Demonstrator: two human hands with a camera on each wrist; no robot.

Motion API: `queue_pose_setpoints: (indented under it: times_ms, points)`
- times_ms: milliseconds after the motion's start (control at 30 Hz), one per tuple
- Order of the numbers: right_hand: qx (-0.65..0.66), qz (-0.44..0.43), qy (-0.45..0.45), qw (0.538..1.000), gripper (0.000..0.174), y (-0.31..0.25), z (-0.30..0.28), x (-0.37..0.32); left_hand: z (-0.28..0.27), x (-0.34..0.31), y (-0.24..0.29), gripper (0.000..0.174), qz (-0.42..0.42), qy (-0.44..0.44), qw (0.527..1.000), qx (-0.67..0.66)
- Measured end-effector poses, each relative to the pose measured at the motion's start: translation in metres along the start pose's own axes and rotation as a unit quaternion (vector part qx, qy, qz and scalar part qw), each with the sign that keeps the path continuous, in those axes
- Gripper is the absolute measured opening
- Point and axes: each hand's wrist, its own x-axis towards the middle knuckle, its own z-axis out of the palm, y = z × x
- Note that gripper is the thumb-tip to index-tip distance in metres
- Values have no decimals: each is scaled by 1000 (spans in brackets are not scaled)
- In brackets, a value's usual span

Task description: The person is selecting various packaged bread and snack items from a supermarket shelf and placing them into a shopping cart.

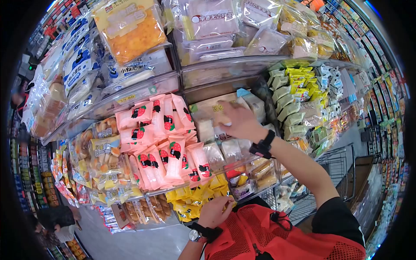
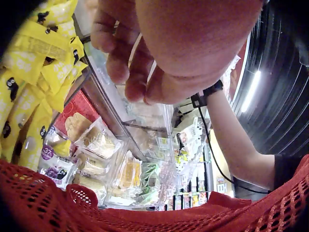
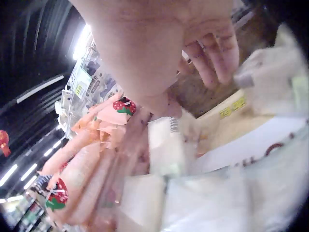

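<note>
Right hand (image 1: 237, 120) reaches into a clear-fronted shelf bin (image 1: 249, 164) that keeps pale packets (image 1: 232, 149) from sliding, fingers bent; whether they pinch one cannot be told. Left hand (image 1: 214, 211) hangs loosely curled, empty, by red mesh bag (image 1: 268, 234).

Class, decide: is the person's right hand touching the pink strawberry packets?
Apart. The head view shows the right hand over the pale packets, with a clear gap to the pink strawberry packets.
</note>
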Motion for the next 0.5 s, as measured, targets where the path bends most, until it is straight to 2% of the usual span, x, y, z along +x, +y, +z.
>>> queue_pose_setpoints:
  times_ms: [67,100,167,300,367,500]
  points:
    - [-202,-50,159,965,82,25,-2,-4,2,0,-4,18,27,20,999,7]
    - [-202,-49,159,965,82,32,-5,-6,2,1,-3,18,27,20,999,7]
    - [-262,32,77,961,86,43,-10,-8,3,3,-1,18,22,8,1000,0]
    - [-255,29,83,963,84,46,-5,0,4,5,5,16,8,-13,1000,7]
    - [-168,104,-53,979,80,42,-9,12,5,6,6,16,20,-8,1000,12]
    - [-74,108,-41,991,77,43,-9,19,3,5,7,16,19,-6,1000,13]
